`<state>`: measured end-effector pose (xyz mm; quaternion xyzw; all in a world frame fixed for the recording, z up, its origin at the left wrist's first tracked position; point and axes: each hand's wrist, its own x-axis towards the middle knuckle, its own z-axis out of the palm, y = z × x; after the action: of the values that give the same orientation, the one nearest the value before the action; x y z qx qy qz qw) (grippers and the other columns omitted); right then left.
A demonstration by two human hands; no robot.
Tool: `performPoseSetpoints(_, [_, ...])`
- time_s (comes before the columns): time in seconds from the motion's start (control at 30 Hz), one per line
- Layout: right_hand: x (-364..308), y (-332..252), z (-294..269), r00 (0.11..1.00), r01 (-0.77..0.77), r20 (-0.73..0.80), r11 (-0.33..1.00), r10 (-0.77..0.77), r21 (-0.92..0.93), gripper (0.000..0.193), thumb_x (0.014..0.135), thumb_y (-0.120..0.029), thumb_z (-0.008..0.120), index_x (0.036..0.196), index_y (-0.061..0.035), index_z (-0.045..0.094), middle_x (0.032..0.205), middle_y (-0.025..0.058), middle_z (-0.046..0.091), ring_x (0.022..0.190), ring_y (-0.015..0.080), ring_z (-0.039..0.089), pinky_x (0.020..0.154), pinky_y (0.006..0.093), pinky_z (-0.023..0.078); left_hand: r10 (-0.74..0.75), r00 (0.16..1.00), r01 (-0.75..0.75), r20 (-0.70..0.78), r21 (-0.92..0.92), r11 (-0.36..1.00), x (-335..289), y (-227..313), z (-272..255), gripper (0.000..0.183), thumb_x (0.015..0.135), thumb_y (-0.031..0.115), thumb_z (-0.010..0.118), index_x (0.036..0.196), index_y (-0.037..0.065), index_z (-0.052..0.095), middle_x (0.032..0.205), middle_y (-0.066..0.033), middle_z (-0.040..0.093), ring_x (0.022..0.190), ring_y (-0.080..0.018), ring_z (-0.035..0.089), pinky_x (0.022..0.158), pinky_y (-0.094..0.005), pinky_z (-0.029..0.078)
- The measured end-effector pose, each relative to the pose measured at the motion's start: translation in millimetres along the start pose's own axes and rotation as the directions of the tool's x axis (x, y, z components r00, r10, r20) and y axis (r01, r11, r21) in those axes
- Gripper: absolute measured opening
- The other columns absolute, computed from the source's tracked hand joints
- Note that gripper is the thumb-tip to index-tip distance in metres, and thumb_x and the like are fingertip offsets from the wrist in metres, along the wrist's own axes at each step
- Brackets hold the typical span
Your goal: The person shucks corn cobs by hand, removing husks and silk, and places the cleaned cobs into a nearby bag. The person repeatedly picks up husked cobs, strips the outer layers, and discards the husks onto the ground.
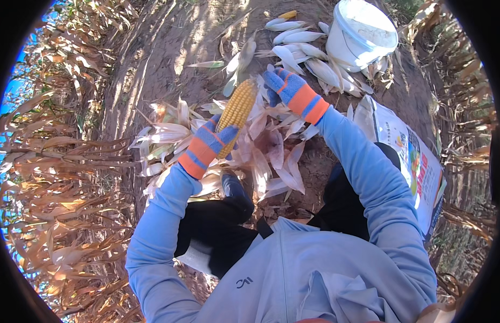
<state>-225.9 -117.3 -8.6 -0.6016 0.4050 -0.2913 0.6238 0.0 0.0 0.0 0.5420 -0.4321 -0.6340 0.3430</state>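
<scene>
My left hand (212, 141), in a blue and orange striped glove, wraps round the lower part of a bare yellow corn cob (240, 107). The cob is tilted, with its tip pointing up and to the right. Close to that tip is my right hand (295, 94), in a matching glove, its fingers curled together. Whatever they may pinch is hidden from here. Under both hands lies a heap of loose pale corn husks (266, 148). Beyond the cob's tip lies a husk-covered ear (242, 59) on the soil.
A white bucket (349, 51) stands at the far right, beside a pile of unhusked ears (301, 48). A small yellow cob (288, 14) lies behind them. To my right rests a printed white sack (403, 151). Dry corn stalks (61, 161) line both sides.
</scene>
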Motion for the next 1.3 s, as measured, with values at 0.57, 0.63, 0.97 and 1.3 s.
performPoseSetpoints(0.57, [-23, 9, 32, 0.979, -0.042, 0.203, 0.994, 0.021, 0.103, 0.043, 0.086, -0.037, 0.056, 0.105, 0.0011, 0.053, 0.077, 0.0058, 0.062, 0.067, 0.0101, 0.057, 0.062, 0.0247, 0.047, 0.030, 0.996, -0.006, 0.088, -0.258, 0.966, -1, 7, -2, 0.047, 0.087, 0.040, 0.052, 0.112, 0.001, 0.048, 0.090, -0.0129, 0.061, 0.069, -0.0213, 0.063, 0.053, -0.0300, 0.052])
performPoseSetpoints(0.63, [-27, -4, 34, 0.977, -0.039, 0.214, 0.991, 0.011, 0.125, 0.040, 0.087, -0.035, 0.056, 0.103, 0.0009, 0.054, 0.076, 0.0054, 0.061, 0.066, 0.0100, 0.057, 0.061, 0.0239, 0.047, 0.002, 0.993, 0.030, 0.116, -0.271, 0.962, -7, 13, 8, 0.048, 0.087, 0.043, 0.049, 0.111, 0.001, 0.050, 0.091, -0.0135, 0.062, 0.070, -0.0207, 0.063, 0.053, -0.0294, 0.052])
performPoseSetpoints(0.97, [-34, 4, 26, 0.877, 0.294, 0.481, 0.757, 0.029, -0.583, 0.033, 0.087, -0.035, 0.050, 0.095, -0.0035, 0.059, 0.081, 0.0125, 0.062, 0.076, 0.0276, 0.060, 0.069, 0.0349, 0.047, -0.049, 0.988, 0.092, 0.146, -0.309, 0.947, -8, 6, -9, 0.050, 0.087, 0.048, 0.046, 0.110, 0.004, 0.051, 0.083, -0.0074, 0.058, 0.066, -0.0146, 0.056, 0.050, -0.0240, 0.044])
performPoseSetpoints(1.3, [-18, 3, 23, 0.989, -0.005, 0.150, 1.000, 0.003, 0.010, 0.045, 0.087, -0.040, 0.052, 0.104, 0.0009, 0.057, 0.093, 0.0121, 0.064, 0.086, 0.0171, 0.060, 0.080, 0.0297, 0.045, -0.019, 0.980, 0.073, 0.197, -0.272, 0.960, -13, 14, 0, 0.053, 0.086, 0.053, 0.043, 0.107, 0.006, 0.052, 0.082, -0.0070, 0.058, 0.062, -0.0133, 0.055, 0.045, -0.0214, 0.039])
